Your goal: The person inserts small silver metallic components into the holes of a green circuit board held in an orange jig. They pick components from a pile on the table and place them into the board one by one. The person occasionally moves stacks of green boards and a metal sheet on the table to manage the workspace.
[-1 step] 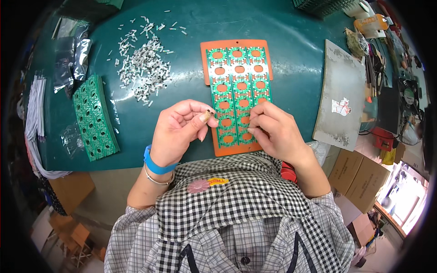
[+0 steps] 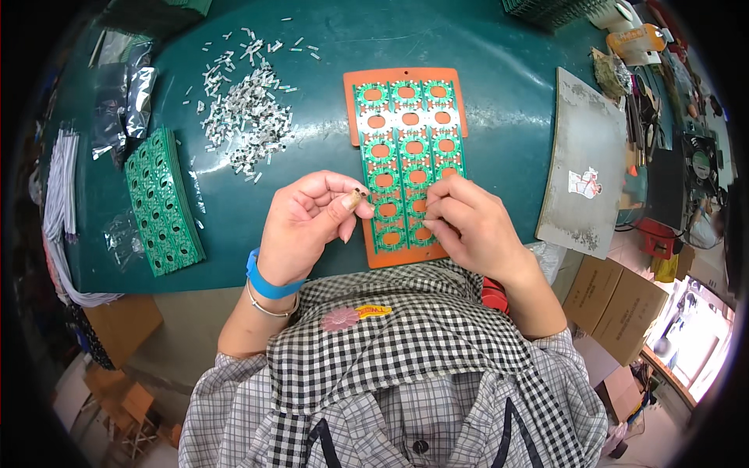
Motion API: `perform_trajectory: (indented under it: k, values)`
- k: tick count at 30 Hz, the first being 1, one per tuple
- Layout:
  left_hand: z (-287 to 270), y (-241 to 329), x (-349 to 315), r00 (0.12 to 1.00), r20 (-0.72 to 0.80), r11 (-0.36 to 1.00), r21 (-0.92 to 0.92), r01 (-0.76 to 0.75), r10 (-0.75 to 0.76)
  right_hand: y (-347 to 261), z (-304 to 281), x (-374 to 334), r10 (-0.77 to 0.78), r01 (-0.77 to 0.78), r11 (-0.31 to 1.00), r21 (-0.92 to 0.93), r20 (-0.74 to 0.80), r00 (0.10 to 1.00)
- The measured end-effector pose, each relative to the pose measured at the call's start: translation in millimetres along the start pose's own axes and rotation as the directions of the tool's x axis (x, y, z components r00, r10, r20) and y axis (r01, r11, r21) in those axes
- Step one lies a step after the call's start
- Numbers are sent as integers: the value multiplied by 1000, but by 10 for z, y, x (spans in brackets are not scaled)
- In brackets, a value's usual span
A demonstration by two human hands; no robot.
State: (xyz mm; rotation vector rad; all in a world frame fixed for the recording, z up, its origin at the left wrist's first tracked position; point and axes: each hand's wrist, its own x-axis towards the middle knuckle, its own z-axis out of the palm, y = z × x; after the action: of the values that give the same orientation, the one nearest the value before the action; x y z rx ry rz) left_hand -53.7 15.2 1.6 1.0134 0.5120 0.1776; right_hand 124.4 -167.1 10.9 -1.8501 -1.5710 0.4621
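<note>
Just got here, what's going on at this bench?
Manual bench work on a green circuit board panel lying on an orange plate. The left hand pinches tiny dark-ended pieces at the panel's left edge. The right hand is over its lower right, fingertips together; whether they hold anything is unclear. Loose small parts lie heaped farther up the table, to the left.

Tbl (image 2: pixel 476 43): smooth, glossy. Orange brd (image 2: pixel 399 259): matt. Bag (image 2: pixel 140 93): shiny plas. Apron (image 2: pixel 406 343): matt cloth.
</note>
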Motion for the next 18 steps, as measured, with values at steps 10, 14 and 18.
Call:
perform_trajectory:
  k: [10, 14, 18]
  values:
    - [87, -13, 25, 999, 28, 999, 0, -34, 34, -64, -200, 116, 30, -38, 981, 189, 49, 998]
    - [229, -11, 35, 998, 24, 997, 52, -53, 52, -273, -155, 369, 54, -6, 947, 322, -139, 989]
    - [290, -2, 92, 996, 53, 997, 9, -75, 75, -234, -70, 470, -17, 78, 954, 291, -208, 978]
